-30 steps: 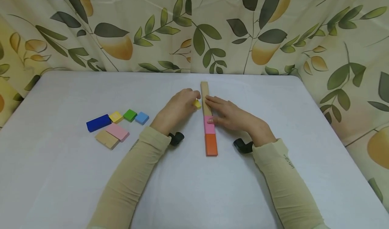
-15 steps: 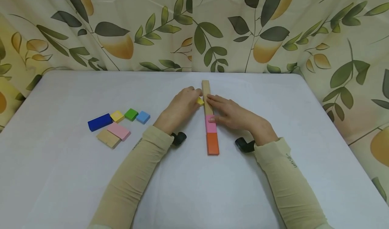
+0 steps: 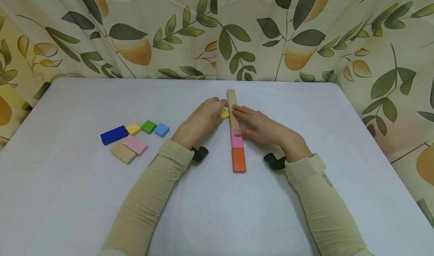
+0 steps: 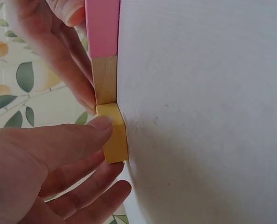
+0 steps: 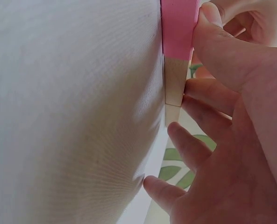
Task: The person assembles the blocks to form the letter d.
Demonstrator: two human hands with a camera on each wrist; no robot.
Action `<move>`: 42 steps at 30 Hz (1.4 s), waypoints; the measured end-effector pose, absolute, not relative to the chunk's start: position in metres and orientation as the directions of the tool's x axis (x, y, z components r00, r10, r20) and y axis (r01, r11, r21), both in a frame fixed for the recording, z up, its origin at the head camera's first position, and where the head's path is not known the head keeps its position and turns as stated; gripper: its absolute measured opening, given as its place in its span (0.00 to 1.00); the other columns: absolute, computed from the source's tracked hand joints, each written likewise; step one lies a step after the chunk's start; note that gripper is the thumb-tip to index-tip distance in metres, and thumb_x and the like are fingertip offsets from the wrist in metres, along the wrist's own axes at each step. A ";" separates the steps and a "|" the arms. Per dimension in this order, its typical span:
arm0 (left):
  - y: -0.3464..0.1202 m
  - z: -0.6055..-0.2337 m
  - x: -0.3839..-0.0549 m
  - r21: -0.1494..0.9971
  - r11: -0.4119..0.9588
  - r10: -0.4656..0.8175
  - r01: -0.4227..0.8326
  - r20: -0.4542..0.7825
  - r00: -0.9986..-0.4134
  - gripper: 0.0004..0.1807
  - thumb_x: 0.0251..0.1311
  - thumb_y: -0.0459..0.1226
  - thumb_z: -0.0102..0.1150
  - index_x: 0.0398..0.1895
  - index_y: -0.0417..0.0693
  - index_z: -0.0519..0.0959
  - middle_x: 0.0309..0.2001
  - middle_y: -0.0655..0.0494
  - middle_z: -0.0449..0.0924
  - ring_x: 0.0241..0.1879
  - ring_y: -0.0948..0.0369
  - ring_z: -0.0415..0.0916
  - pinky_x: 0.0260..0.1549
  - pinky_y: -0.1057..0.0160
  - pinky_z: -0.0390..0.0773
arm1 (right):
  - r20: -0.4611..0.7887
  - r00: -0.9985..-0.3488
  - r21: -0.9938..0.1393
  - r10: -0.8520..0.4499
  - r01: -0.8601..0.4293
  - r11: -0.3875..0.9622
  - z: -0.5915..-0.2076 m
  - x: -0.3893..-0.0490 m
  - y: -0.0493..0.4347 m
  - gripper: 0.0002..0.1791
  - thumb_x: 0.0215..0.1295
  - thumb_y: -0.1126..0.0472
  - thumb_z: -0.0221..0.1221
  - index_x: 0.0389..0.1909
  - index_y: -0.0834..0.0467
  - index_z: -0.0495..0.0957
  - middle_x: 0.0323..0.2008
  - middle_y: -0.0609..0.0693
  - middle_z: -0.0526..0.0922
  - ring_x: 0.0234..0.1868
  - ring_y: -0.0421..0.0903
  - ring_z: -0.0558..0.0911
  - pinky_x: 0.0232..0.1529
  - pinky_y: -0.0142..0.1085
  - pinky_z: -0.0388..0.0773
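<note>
A straight row of flat blocks runs away from me in the head view: an orange block (image 3: 239,160) nearest, a pink block (image 3: 236,142) behind it, then plain wood blocks (image 3: 231,97). My left hand (image 3: 203,118) pinches a yellow block (image 3: 224,114) against the left side of the wood part. In the left wrist view the thumb lies on that yellow block (image 4: 115,144). My right hand (image 3: 264,126) rests along the row's right side with extended fingers, its thumb on the pink block. The right wrist view shows a seam between two wood blocks (image 5: 175,81).
Left on the white table (image 3: 203,218) lie a dark blue block (image 3: 114,135), a yellow square (image 3: 133,128), a green square (image 3: 148,127), a light blue square (image 3: 162,130), a pale pink block (image 3: 135,145) and a wood block (image 3: 123,153). A patterned curtain (image 3: 190,7) hangs behind.
The whole scene sits slightly further right in the head view. Both hands and the blocks keep nearly the same places relative to one another.
</note>
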State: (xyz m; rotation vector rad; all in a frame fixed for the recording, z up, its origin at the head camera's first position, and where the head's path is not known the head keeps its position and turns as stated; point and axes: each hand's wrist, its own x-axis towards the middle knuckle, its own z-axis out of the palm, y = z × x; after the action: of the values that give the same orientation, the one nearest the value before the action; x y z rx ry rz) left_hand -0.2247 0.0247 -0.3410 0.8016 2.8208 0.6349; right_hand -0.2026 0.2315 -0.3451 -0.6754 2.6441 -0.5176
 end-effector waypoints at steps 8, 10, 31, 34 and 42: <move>0.024 -0.341 -0.226 0.439 0.770 0.532 0.462 -0.043 -0.846 0.23 0.66 0.30 0.59 0.64 0.44 0.72 0.56 0.48 0.77 0.53 0.57 0.75 0.57 0.61 0.77 | -0.248 -0.818 -0.428 -0.518 -0.388 0.817 -0.346 -0.203 0.231 0.45 0.69 0.47 0.59 0.78 0.57 0.48 0.80 0.56 0.46 0.80 0.58 0.46 0.74 0.65 0.42; 0.022 -0.340 -0.226 0.444 0.772 0.530 0.455 -0.056 -0.846 0.24 0.66 0.31 0.60 0.65 0.45 0.71 0.57 0.47 0.76 0.53 0.57 0.74 0.58 0.60 0.77 | -0.249 -0.819 -0.425 -0.517 -0.388 0.818 -0.346 -0.203 0.231 0.45 0.69 0.47 0.59 0.78 0.57 0.48 0.80 0.55 0.46 0.80 0.57 0.46 0.74 0.65 0.42; -0.021 -0.317 -0.214 0.352 0.800 0.526 0.486 -0.023 -0.850 0.22 0.66 0.30 0.57 0.64 0.41 0.72 0.58 0.42 0.76 0.57 0.48 0.75 0.57 0.55 0.76 | -0.241 -0.809 -0.414 -0.536 -0.413 0.811 -0.346 -0.204 0.230 0.43 0.70 0.49 0.59 0.78 0.60 0.50 0.80 0.56 0.46 0.80 0.58 0.46 0.73 0.66 0.43; -0.029 -0.316 -0.209 0.341 0.804 0.524 0.486 -0.022 -0.851 0.22 0.66 0.30 0.58 0.63 0.40 0.73 0.57 0.41 0.77 0.56 0.47 0.76 0.56 0.55 0.77 | -0.244 -0.810 -0.410 -0.533 -0.412 0.813 -0.346 -0.204 0.231 0.43 0.70 0.49 0.58 0.78 0.60 0.49 0.80 0.56 0.46 0.80 0.58 0.46 0.73 0.66 0.43; -0.051 -0.312 -0.197 0.337 0.825 0.493 0.454 -0.036 -0.869 0.22 0.65 0.32 0.61 0.62 0.39 0.74 0.56 0.40 0.78 0.52 0.46 0.76 0.53 0.54 0.78 | -0.229 -0.803 -0.420 -0.550 -0.428 0.800 -0.346 -0.203 0.231 0.43 0.70 0.51 0.59 0.77 0.61 0.50 0.80 0.56 0.46 0.80 0.59 0.46 0.75 0.63 0.43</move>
State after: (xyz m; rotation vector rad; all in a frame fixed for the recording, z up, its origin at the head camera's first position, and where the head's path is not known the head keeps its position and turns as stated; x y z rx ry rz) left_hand -0.1966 -0.0514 -0.3122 0.7510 2.8847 0.4865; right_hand -0.2029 0.2312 -0.3460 -0.7438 2.6472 -0.5017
